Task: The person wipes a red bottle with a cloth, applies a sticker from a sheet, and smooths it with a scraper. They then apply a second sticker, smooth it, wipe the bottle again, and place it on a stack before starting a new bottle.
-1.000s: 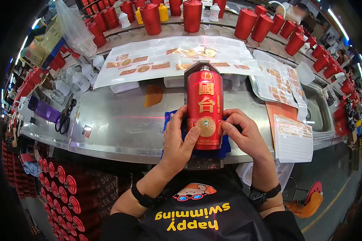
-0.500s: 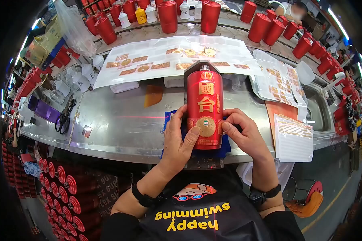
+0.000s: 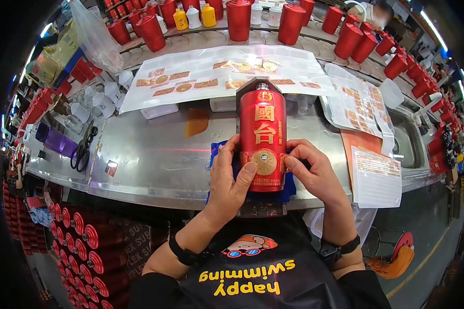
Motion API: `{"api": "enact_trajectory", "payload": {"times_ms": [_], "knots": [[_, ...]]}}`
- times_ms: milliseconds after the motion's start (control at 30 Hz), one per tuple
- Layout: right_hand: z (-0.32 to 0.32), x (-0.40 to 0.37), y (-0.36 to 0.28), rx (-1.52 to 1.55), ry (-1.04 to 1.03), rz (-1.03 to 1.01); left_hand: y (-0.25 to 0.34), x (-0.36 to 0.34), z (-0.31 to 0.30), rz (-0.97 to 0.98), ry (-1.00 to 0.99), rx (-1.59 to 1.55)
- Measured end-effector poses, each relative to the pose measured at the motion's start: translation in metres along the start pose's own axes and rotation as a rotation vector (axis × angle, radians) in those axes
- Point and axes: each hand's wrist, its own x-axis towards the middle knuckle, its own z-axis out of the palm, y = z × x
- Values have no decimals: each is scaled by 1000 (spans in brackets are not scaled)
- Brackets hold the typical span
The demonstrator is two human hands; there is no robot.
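Note:
A red bottle (image 3: 263, 121) with gold characters lies in front of me, its neck pointing away, against a dark angular holder (image 3: 241, 92). Around its lower left side my left hand (image 3: 226, 175) is closed, the thumb resting by the round gold label (image 3: 264, 162). My right hand (image 3: 313, 167) grips the lower right side, thumb and fingertips at the end of the label band. Part of each hand's fingers is hidden behind the bottle. Beneath the bottle a blue cloth (image 3: 286, 191) shows at both sides.
Label sheets (image 3: 201, 67) lie across the metal bench (image 3: 149, 165), with more sheets (image 3: 353, 98) near a sink (image 3: 410, 136). Scissors (image 3: 82, 149) and a purple bottle (image 3: 56, 140) are at left. Behind runs a curved conveyor (image 3: 206, 38) carrying red bottles. Another person sits at the far right.
Red, white and yellow bottles on the conveyor have shifted to the right. My hands and the held bottle stay practically in place.

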Motion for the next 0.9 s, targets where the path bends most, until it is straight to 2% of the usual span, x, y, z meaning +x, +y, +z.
{"api": "enact_trajectory", "payload": {"times_ms": [233, 900], "knots": [[0, 0, 2, -1, 12, -41, 2, 0, -1, 5, -5, 31], [-2, 0, -3, 31, -32, 42, 3, -1, -1, -2, -5, 41]]}}
